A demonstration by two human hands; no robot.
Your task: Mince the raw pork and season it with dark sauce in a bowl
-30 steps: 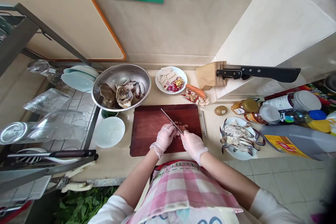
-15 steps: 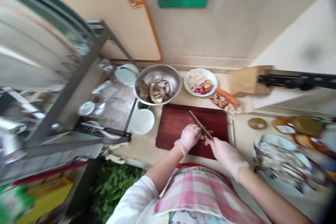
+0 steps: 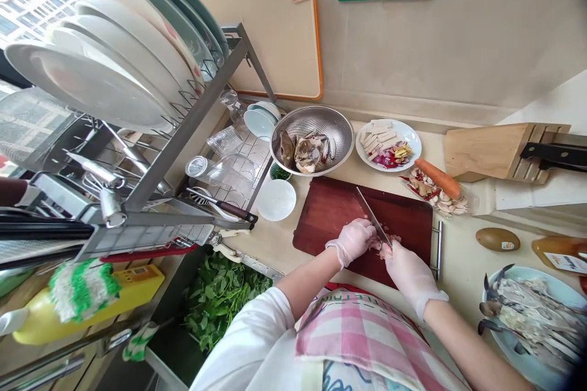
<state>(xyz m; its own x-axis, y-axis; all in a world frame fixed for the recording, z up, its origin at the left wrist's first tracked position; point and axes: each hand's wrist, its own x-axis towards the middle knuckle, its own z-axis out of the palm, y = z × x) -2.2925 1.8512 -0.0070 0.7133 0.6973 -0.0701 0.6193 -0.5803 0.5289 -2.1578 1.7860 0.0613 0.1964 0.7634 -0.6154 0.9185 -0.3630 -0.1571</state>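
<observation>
Both my hands wear thin clear gloves over a dark red cutting board (image 3: pixel 330 214). My right hand (image 3: pixel 408 272) is closed round the handle of a knife (image 3: pixel 372 217), whose blade slants up and to the left. My left hand (image 3: pixel 354 240) is curled, fingers pressed on a small pile of pinkish chopped meat (image 3: pixel 383 244) right beside the blade.
Behind the board stand a metal colander (image 3: pixel 339 128) with crab shells, a white plate (image 3: pixel 410 140) of sliced vegetables, a carrot (image 3: pixel 438 177) and a knife block (image 3: pixel 498 149). A dish rack (image 3: pixel 151 153) with plates fills the left. Crab pieces lie on a plate (image 3: pixel 527 311) at right; greens (image 3: pixel 220 296) sit in the sink.
The head camera has swung left, bringing the dish rack and sink into view. Both hands stay at the meat on the board, the knife still in my right hand.
</observation>
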